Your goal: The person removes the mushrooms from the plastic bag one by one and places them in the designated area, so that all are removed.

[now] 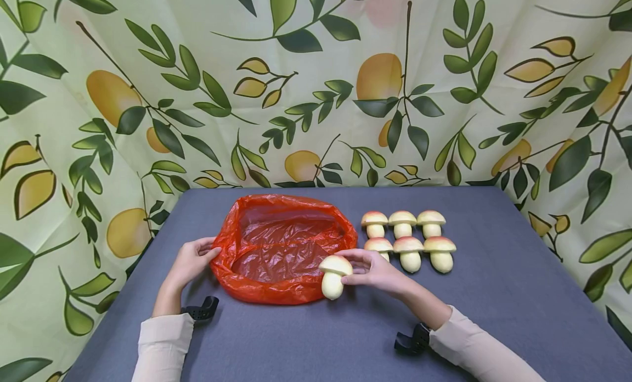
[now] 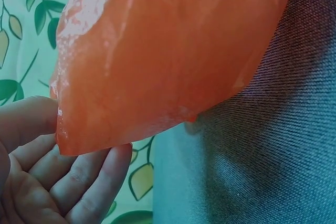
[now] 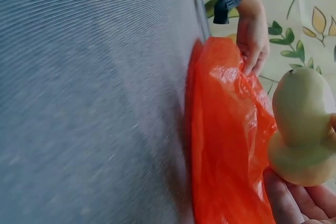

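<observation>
A red plastic bag (image 1: 286, 292) lies on the table with its mouth spread wide and facing up. My left hand (image 1: 191, 261) pinches the bag's left rim between thumb and fingers; the left wrist view shows the bag's edge (image 2: 121, 103) beside the thumb and fingers. In my right hand (image 1: 375, 269) is a mushroom (image 1: 333, 283) with a pale cap and thick stem, gripped by the cap at the bag's front right rim. Seen from the right wrist, the mushroom (image 3: 302, 114) is held stem up in that view, in front of the bag.
Right of the bag, several more mushrooms (image 1: 409, 254) with reddish-yellow caps stand in two rows. The grey table (image 1: 296, 343) ends at a leaf-and-fruit patterned cloth (image 1: 316, 124) behind and at the sides. Black wrist cameras (image 1: 413, 340) sit by both sleeves.
</observation>
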Available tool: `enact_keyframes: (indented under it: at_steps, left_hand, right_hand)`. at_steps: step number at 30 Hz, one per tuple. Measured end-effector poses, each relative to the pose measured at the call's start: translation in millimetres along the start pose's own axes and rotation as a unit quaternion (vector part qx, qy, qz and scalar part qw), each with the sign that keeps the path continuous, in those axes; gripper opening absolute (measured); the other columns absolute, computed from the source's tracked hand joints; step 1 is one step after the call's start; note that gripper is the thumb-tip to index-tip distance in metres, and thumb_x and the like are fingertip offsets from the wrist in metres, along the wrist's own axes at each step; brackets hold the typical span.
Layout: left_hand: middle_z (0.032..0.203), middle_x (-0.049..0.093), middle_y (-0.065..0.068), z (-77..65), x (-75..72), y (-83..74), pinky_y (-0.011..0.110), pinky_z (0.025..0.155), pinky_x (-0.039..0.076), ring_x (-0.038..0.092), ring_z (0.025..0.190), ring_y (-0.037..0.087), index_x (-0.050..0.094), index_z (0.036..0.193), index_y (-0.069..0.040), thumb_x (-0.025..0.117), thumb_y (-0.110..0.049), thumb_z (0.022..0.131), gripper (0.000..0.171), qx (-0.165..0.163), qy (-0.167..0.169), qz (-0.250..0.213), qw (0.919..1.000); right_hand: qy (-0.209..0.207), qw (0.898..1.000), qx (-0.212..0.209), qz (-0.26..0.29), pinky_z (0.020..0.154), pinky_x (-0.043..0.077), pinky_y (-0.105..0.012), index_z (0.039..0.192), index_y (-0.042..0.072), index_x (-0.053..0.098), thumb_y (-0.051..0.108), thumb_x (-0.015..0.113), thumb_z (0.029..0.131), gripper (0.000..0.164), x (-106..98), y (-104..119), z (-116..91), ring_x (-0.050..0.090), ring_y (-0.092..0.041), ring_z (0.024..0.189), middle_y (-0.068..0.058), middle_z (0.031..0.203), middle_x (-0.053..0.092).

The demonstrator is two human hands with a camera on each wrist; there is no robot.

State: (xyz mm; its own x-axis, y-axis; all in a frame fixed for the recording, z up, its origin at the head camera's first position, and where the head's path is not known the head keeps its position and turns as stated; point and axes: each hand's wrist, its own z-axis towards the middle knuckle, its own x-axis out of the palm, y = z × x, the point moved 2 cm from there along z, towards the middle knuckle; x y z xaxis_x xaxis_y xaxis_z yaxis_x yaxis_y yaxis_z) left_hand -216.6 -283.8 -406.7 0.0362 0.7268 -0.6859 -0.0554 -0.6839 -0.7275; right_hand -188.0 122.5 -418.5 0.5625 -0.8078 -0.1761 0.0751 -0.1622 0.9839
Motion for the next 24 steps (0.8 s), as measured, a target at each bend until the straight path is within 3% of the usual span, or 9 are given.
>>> enact_keyframes:
  at_steps: [9,18,24]
  left_hand:
    - [0.115,0.066,0.031,2.2,1.0,1.4,0.013,0.074,0.052,0.068,0.104,0.038,0.057,0.125,0.011,0.059,-0.012,0.095,0.038,-0.001,-0.001,-0.001,1.0]
    - [0.115,0.066,0.031,1.9,1.9,1.3,0.021,0.077,0.057,0.068,0.104,0.037,0.057,0.125,0.011,0.059,-0.012,0.095,0.038,-0.001,0.001,-0.001,1.0]
    - [0.114,0.067,0.03,2.4,1.8,1.8,0.018,0.076,0.056,0.069,0.102,0.035,0.057,0.124,0.011,0.059,-0.011,0.095,0.037,-0.001,0.001,0.002,1.0]
  right_hand:
    - [0.017,1.0,-0.002,-0.005,0.09,0.05,-0.015,0.133,-0.009,0.049,0.015,0.073,0.084,0.059,-9,-6,-14,0.061,0.004,0.106,-0.033,0.132,0.054]
    - [0.011,0.999,0.013,-0.041,0.09,0.049,-0.014,0.134,-0.005,0.05,0.018,0.074,0.084,0.06,-19,-8,-23,0.06,0.006,0.106,-0.029,0.133,0.055]
    - [0.011,0.999,0.003,-0.043,0.086,0.051,-0.014,0.132,-0.008,0.051,0.016,0.074,0.084,0.058,-27,-11,-29,0.06,0.009,0.104,-0.032,0.132,0.054]
